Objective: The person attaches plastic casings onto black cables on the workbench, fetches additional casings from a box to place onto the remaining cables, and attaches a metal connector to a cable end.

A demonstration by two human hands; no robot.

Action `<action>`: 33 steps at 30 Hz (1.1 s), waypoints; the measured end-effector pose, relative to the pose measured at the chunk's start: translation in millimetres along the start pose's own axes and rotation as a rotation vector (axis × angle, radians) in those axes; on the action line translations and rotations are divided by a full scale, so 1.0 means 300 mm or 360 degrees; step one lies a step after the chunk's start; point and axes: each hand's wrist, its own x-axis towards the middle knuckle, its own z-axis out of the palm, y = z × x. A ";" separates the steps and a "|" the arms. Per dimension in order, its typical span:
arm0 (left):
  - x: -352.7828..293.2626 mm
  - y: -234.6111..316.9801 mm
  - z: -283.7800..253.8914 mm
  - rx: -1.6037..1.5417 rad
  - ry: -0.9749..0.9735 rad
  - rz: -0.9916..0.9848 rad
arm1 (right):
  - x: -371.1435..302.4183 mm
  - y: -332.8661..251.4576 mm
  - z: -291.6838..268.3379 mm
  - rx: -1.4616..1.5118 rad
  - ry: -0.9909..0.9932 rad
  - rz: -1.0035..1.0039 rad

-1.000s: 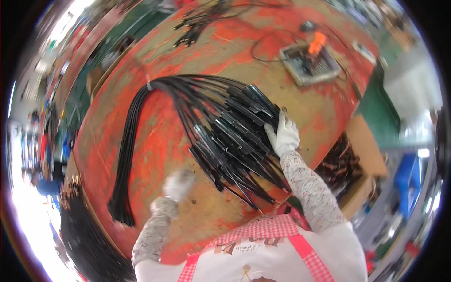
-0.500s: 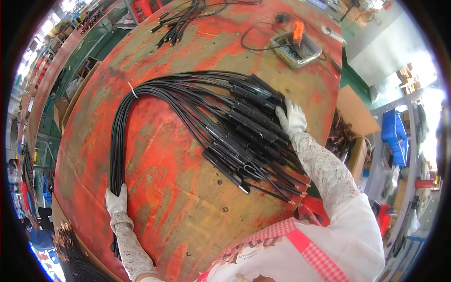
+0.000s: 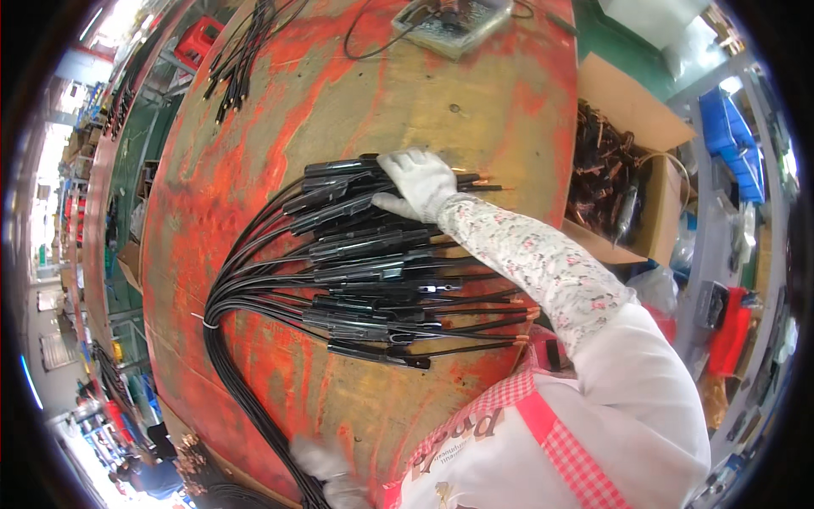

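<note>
A bundle of black cables (image 3: 254, 403) bends across the table, tied with a white cable tie (image 3: 203, 321). To the right of the tie the cables fan out, each running into a long black plastic housing (image 3: 356, 246); short leads with copper-coloured ends (image 3: 521, 339) stick out beyond. My right hand (image 3: 417, 182), in a white glove, lies over the farthest housings, fingers stretched out and thumb apart. My left hand (image 3: 331, 471), also gloved, is smeared by motion beside the bundle's near end; its fingers cannot be made out.
The worn red and brown table (image 3: 483, 127) carries more black cables (image 3: 242, 72) at the far left and a clear plastic tray (image 3: 454, 30) at the far edge. To the right stands an open cardboard box (image 3: 661, 204) of dark parts, near blue bins (image 3: 733, 144) on a rack.
The bundle has swung round and come nearer, its housings now pointing right across the table. My right hand has moved left with them; my left hand has moved nearer and to the right.
</note>
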 end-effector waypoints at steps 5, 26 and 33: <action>-0.048 0.898 -0.219 -0.0945 -0.0151 0.1504 | -0.018 -0.005 -0.007 0.0138 -0.0073 0.0032; 0.249 1.375 -0.124 -0.0295 0.0542 0.1807 | -1.972 0.411 -0.309 0.0219 -0.2364 0.1562; 0.240 1.380 -0.147 -0.0231 0.0567 0.1838 | -2.183 0.511 -0.093 -0.0179 -0.2434 0.1093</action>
